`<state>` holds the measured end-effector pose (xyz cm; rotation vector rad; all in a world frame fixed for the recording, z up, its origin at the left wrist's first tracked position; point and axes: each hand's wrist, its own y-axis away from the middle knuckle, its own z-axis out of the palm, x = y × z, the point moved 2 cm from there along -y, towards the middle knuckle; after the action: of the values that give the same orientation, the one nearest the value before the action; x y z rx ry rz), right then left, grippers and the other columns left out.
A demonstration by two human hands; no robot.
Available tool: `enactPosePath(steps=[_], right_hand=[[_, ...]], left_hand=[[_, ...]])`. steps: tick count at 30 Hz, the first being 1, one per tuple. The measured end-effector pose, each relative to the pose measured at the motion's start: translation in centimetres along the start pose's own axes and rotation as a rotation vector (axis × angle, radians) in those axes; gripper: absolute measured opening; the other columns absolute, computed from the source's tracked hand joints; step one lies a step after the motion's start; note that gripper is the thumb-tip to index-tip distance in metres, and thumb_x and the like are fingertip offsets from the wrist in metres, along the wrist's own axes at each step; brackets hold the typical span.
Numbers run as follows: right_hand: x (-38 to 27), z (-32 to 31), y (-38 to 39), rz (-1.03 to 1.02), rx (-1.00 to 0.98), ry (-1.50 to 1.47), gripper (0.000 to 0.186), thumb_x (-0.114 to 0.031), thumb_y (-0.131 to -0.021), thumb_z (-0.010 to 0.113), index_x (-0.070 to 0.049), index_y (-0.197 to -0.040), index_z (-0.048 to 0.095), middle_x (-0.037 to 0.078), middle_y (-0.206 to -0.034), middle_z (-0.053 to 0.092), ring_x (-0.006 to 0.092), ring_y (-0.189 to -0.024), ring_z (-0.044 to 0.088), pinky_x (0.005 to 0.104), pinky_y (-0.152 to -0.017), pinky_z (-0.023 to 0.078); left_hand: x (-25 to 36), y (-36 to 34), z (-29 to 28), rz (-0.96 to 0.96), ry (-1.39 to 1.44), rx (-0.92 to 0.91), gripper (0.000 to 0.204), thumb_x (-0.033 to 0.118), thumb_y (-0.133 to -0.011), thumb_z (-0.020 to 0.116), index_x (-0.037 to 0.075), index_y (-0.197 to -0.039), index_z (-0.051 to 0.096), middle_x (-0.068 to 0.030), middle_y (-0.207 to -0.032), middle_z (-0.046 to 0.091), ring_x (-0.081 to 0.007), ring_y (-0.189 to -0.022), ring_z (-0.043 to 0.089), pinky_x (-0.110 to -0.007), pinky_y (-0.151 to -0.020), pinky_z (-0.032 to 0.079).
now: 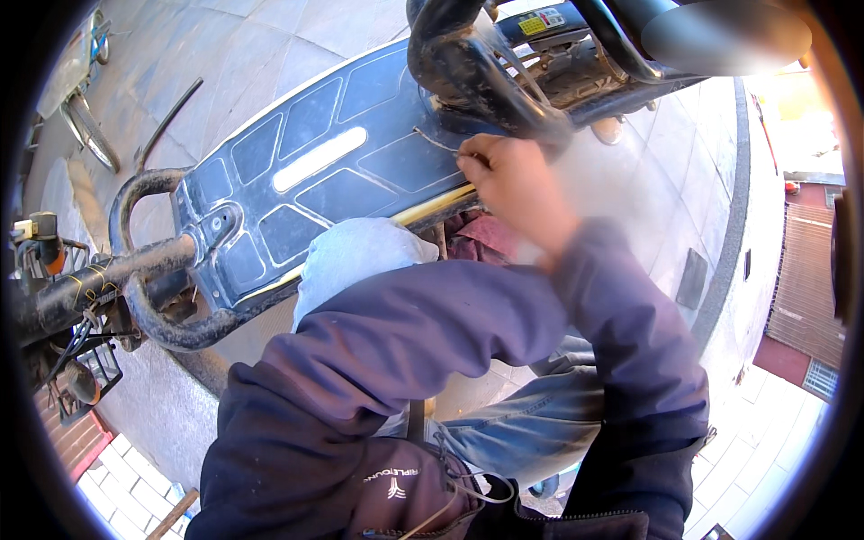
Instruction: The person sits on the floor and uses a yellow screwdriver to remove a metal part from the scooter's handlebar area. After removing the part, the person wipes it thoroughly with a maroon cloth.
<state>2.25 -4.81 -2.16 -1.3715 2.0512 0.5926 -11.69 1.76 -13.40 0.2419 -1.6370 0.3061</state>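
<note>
My right hand [506, 180] is at the near edge of the scooter's black footboard [247, 162], beside a dark curved tube [468, 76]. Its thumb and finger are pinched together; whatever is between them is too small to make out. A thin line or wire [430, 137] lies on the deck beside the fingertips. My left forearm [423, 315] crosses toward the right under my right arm, and that hand is hidden behind the right wrist and sleeve. Pale blue fabric [355, 261] sits just below the deck, with maroon cloth [477, 238] to its right.
A looped tube [184, 333] and black steering column [144, 270] are at the left, near a yellow-and-black tool [38, 229]. A bicycle wheel [90, 135] and a loose bent bar [171, 117] are at upper left. A kerb [729, 234] runs along the right.
</note>
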Motion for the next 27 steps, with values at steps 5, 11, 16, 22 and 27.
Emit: enactPosePath(steps=[5, 11, 16, 22, 27], right_hand=[[1.6, 3.1, -0.9, -0.200, 0.030, 0.328, 0.013, -0.015, -0.084, 0.057, -0.003, -0.081, 0.061, 0.017, -0.082, 0.062, 0.0365, -0.077, 0.063, 0.0457, -0.070, 0.049], [1.7, 3.7, -2.7, -0.172, 0.148, 0.413, 0.011, -0.014, -0.085, 0.055, -0.005, -0.080, 0.059, 0.015, -0.082, 0.062, 0.0357, -0.077, 0.063, 0.0441, -0.069, 0.050], [1.8, 3.1, -2.3, -0.154, 0.083, 0.346, 0.013, -0.014, -0.083, 0.059, -0.002, -0.084, 0.058, 0.017, -0.082, 0.061, 0.0376, -0.083, 0.061, 0.0462, -0.074, 0.049], [0.7, -0.2, 1.1, -0.057, -0.147, 0.151, 0.016, -0.013, -0.079, 0.064, 0.000, -0.087, 0.065, 0.022, -0.080, 0.063, 0.0405, -0.081, 0.061, 0.0451, -0.073, 0.049], [-1.7, -5.9, 1.6, 0.233, -0.009, -0.256, 0.021, -0.018, -0.083, 0.067, 0.002, -0.086, 0.069, 0.011, -0.070, 0.066, 0.0192, -0.063, 0.061, 0.0321, -0.063, 0.049]], left_hand=[[-1.6, 0.9, 0.7, -0.028, -0.008, -0.005, 0.024, 0.024, -0.086, 0.051, 0.007, -0.097, 0.065, -0.0163, -0.099, 0.067, -0.0345, -0.095, 0.063, -0.046, -0.079, 0.049], [0.2, 0.9, -0.1, 0.008, -0.105, -0.023, 0.023, 0.022, -0.086, 0.051, 0.007, -0.095, 0.066, -0.0161, -0.098, 0.067, -0.0339, -0.094, 0.063, -0.046, -0.078, 0.049], [1.5, 0.0, -0.3, 0.045, -0.172, -0.034, 0.022, 0.021, -0.085, 0.051, 0.007, -0.094, 0.066, -0.0159, -0.097, 0.067, -0.0333, -0.093, 0.064, -0.046, -0.077, 0.049], [3.2, -1.4, -1.1, 0.114, -0.285, -0.065, 0.022, 0.019, -0.085, 0.051, 0.006, -0.093, 0.066, -0.0157, -0.097, 0.067, -0.0326, -0.093, 0.064, -0.046, -0.076, 0.049], [5.5, -3.2, -3.0, 0.078, -0.480, -0.181, 0.019, 0.016, -0.083, 0.052, 0.006, -0.088, 0.067, -0.0159, -0.091, 0.067, -0.0329, -0.088, 0.065, -0.046, -0.072, 0.050]])
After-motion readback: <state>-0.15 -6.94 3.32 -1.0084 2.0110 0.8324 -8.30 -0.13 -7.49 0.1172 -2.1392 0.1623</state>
